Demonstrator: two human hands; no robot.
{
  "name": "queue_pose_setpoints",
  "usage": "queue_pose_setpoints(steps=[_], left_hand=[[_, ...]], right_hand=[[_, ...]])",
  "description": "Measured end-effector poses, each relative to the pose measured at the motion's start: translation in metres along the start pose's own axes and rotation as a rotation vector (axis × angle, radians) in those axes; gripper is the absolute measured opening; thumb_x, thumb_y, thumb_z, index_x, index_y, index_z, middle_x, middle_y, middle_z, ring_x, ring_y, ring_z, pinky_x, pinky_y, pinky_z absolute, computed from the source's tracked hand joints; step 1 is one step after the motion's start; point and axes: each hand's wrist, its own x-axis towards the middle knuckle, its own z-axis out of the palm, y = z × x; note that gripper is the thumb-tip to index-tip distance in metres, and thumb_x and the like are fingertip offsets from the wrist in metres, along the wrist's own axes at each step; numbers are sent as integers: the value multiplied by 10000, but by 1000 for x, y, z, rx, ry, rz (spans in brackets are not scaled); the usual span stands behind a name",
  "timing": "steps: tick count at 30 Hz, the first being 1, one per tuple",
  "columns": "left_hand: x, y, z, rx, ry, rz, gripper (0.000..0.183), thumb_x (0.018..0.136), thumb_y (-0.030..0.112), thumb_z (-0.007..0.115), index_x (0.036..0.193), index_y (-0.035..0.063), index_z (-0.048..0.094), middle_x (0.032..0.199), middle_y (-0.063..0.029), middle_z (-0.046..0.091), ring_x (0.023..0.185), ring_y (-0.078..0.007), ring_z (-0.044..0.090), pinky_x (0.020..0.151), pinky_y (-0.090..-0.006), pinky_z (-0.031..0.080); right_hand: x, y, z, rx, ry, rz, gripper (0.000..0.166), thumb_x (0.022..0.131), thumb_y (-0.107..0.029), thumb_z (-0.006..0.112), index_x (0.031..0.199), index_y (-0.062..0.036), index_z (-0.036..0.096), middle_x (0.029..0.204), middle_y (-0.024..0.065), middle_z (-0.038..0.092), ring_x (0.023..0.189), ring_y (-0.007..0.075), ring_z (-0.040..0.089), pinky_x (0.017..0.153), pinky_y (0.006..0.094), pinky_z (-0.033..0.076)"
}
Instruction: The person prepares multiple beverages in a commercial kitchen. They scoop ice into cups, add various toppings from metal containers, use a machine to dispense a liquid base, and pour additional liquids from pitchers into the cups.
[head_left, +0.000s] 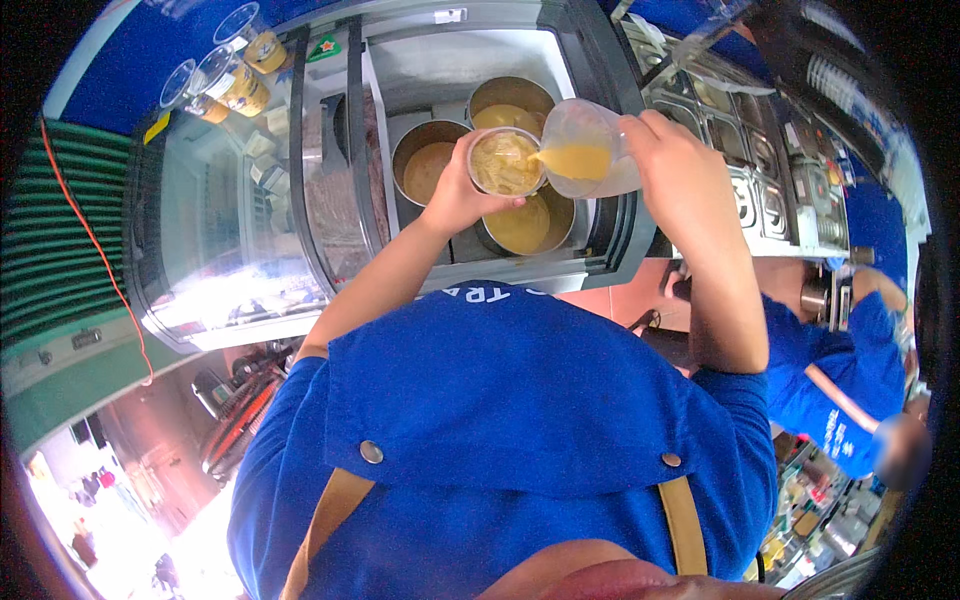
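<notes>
My left hand (459, 196) grips a clear plastic cup (506, 163) filled with a pale yellow, frothy-looking drink or dessert. In my right hand (679, 169) is a translucent plastic pitcher (592, 146), tipped to the left with yellow liquid inside. Its spout meets the cup's rim, and a thin yellow stream runs into the cup. Both are held over an opened chest freezer (450, 56). Below stand three round metal pots: one of beige liquid (429, 171) at left, one of yellow liquid (504, 112) behind, and another (525, 225) in front, partly hidden by the cup and pitcher.
Several filled plastic cups (240, 75) stand on the far left of the freezer, whose sliding glass lid (225, 195) covers its left part. Metal food containers (742, 135) line the counter on the right. A co-worker in a blue shirt (832, 375) is at the right. A fan (240, 420) stands lower left.
</notes>
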Motion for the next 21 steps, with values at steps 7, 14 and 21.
queue_pose_setpoints(steps=[7,14,21], left_hand=[[2,0,-29,-115,17,24,935,500,159,887,1245,13,342,1175,-146,506,1124,-239,498,971,-364,400],[10,38,-71,-54,12,202,998,462,276,906,1256,-10,372,1195,-139,477,1124,-249,487,986,-367,386],[11,71,-77,-88,-145,148,1069,422,405,903,1255,-30,396,1218,-151,477,1122,-260,496,981,-385,392]], right_hand=[[-73,7,141,700,157,661,271,759,-99,664,999,-28,562,896,167,630,781,334,625,681,399,497],[-125,-52,307,691,18,914,223,774,-83,619,976,-7,560,998,232,592,948,395,571,806,439,466],[-112,-51,328,469,-383,977,191,778,-85,498,843,13,648,930,211,639,883,364,625,763,437,505]])
